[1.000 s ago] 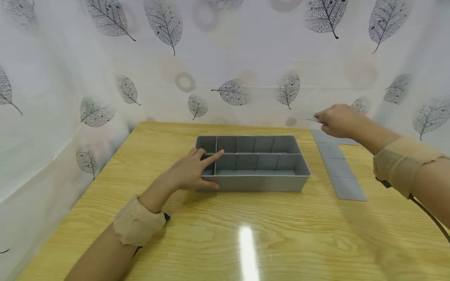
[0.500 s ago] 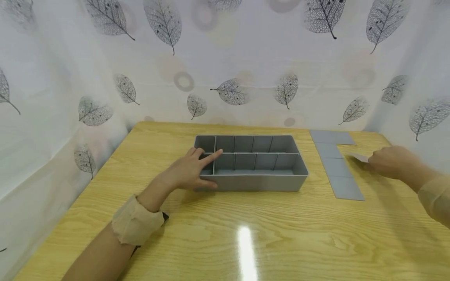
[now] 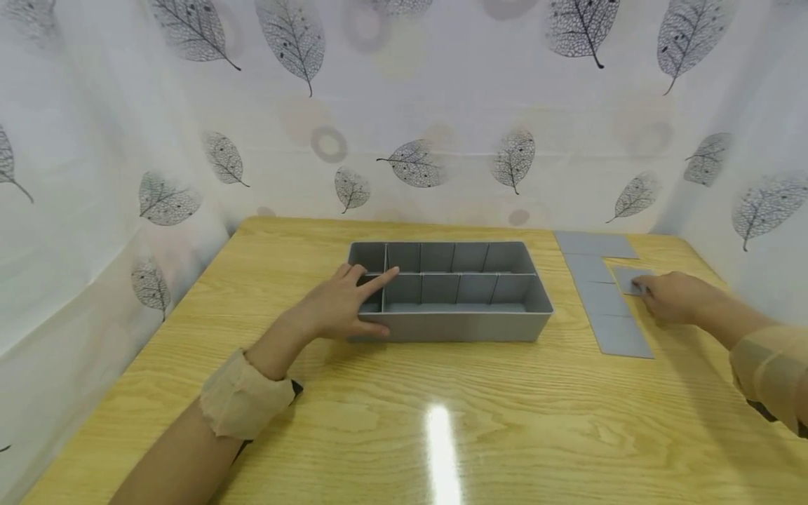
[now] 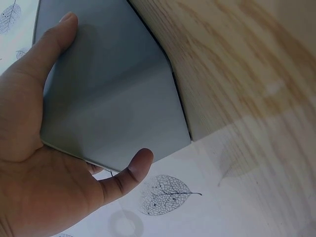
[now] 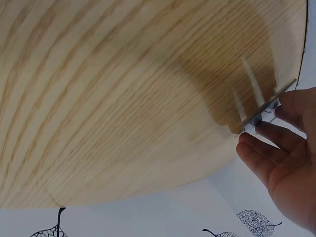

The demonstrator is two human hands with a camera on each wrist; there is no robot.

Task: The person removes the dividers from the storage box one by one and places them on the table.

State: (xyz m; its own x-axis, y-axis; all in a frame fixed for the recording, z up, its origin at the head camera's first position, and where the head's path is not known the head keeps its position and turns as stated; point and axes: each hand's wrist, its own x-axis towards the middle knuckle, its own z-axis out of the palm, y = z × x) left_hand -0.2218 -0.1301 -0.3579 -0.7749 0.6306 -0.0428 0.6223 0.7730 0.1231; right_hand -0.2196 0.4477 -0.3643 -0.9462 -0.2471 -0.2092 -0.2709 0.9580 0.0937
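Note:
A grey divided storage box (image 3: 461,327) sits on the wooden table, split by one long divider and several short ones. My left hand (image 3: 337,305) grips its left end, thumb against the front wall and fingers over the rim. In the left wrist view, the box wall (image 4: 118,89) lies between thumb and forefinger. To the right, my right hand (image 3: 672,298) pinches a small grey divider panel (image 3: 625,279) low at the tabletop, beside a column of flat panels. The right wrist view shows that panel (image 5: 266,109) nearly edge-on between thumb and fingers.
Several grey flat panels (image 3: 606,300) lie in a column right of the box, with another panel (image 3: 596,244) across the far end. A white leaf-print curtain (image 3: 429,91) hangs behind the table (image 3: 353,421). Both wrists wear beige wraps.
My right hand has come down from above the far panels, moved right, and brought its panel to the tabletop beside the column. My left hand keeps its hold on the box.

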